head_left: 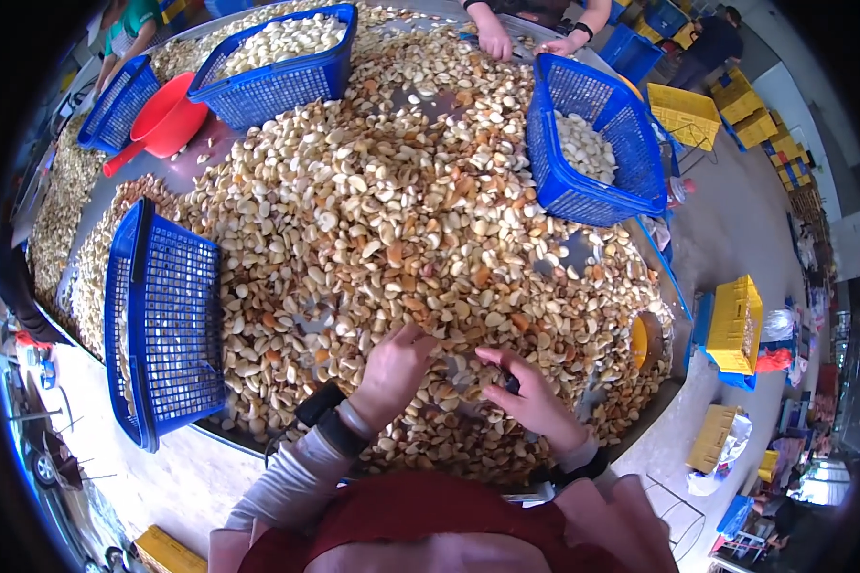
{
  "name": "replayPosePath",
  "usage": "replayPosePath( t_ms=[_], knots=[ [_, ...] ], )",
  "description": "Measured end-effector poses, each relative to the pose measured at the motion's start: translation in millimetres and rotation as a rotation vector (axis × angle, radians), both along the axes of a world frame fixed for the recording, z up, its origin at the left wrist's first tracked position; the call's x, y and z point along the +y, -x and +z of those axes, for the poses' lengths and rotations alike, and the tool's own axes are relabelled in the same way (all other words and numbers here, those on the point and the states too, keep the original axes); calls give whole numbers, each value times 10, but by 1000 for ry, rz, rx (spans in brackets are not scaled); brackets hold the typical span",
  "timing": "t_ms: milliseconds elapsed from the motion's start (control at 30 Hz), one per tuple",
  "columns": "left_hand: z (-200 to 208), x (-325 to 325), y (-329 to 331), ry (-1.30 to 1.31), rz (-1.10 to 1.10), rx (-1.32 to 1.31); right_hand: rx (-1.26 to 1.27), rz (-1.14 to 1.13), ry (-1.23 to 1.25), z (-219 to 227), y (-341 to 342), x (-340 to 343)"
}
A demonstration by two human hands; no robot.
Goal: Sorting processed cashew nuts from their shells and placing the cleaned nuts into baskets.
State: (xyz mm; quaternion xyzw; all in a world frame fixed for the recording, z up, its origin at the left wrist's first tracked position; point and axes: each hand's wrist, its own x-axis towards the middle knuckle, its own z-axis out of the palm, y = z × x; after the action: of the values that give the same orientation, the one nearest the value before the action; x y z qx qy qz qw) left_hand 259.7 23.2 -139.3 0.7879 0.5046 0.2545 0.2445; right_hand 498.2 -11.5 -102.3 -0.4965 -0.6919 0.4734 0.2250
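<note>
Here, pale pieces lie with long axes pointing every way; the left hand is curled, grip hidden; the right hand, half-parted around a dark object, hold unclear.

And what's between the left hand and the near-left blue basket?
Loose pale and brownish pieces cover most of the stretch from the left hand to the basket, as the head view shows.

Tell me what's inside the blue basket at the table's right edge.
The blue basket holds a heap of small whitish pieces, below its rim. The lower layers and the floor beneath them can't be seen, covered by the top pieces.
</note>
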Motion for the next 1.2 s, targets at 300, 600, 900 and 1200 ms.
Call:
replayPosePath(
  t_ms=[300, 600, 900, 1200],
  knots=[
    [-375, 2, -505, -313, -354, 265, 601, -404, 544, -48, 108, -145],
    [58, 141, -139, 1174, 69, -1096, 417, -348, 467, -115, 54, -192],
    [222, -65, 118, 1340, 250, -1359, -137, 86, -322, 0, 491, -59],
    [380, -73, 135, 1215, 329, -1142, -183, 146, -343, 145, 486, -30]
  ],
)
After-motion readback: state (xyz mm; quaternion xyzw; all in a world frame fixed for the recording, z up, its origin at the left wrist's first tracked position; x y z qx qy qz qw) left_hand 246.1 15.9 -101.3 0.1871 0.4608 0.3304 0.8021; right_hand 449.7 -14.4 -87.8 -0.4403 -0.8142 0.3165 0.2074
